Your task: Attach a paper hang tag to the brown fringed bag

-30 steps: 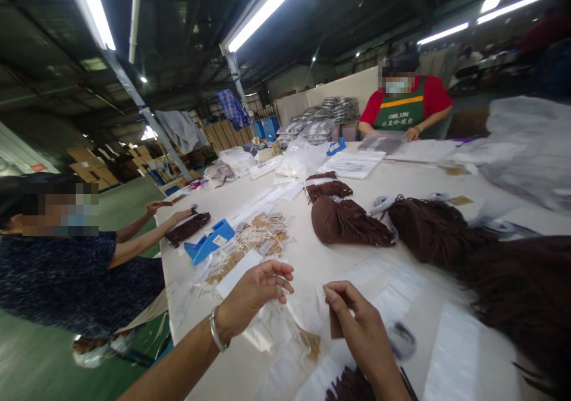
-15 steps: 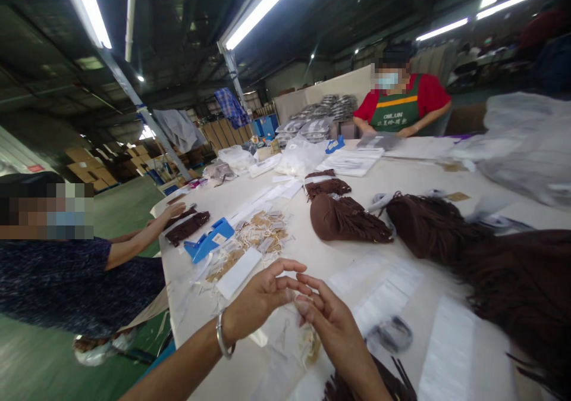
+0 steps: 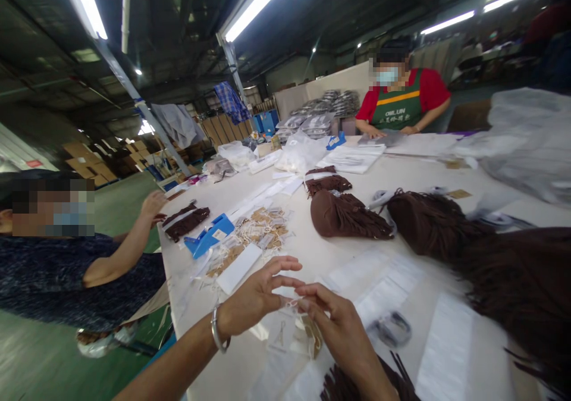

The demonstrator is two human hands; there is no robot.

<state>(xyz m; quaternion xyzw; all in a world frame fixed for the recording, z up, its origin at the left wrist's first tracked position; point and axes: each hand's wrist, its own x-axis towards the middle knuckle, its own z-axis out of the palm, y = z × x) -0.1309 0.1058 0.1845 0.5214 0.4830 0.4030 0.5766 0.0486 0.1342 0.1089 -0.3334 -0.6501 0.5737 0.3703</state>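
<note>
Left hand [image 3: 256, 294]: over the near edge of the white table [image 3: 312, 252], thumb and forefinger pinched on the top edge of a small clear plastic bag [image 3: 285, 323], the other fingers fanned out above; a metal bangle sits on the wrist.

Right hand [image 3: 341, 329]: meets the left at the same bag, fingertips pinched on its top edge.

Small clear plastic bag: hangs from both hands just above the table near its front edge. Contents: a small metal clip and a brownish tag; details too blurred to read.

Loose clear bags [image 3: 312, 341]: flat on the table under the hands, at least one with a tan tag inside.

Pile of small bagged tags [image 3: 263, 231]: mid-table, beside a blue tool [image 3: 209, 240] and a white strip [image 3: 238, 269].

Brown fringed pieces [image 3: 348, 216]: several, spread from mid-table to the right edge.

Large clear bags [image 3: 526, 139]: heaped at far right; contents cannot be told.

Stacks of packed bags [image 3: 325, 112]: at the far end, near a person in a green apron [image 3: 401, 106].

Second person [image 3: 66, 258]: seated at left, hand by a brown piece [image 3: 185, 222].
</note>
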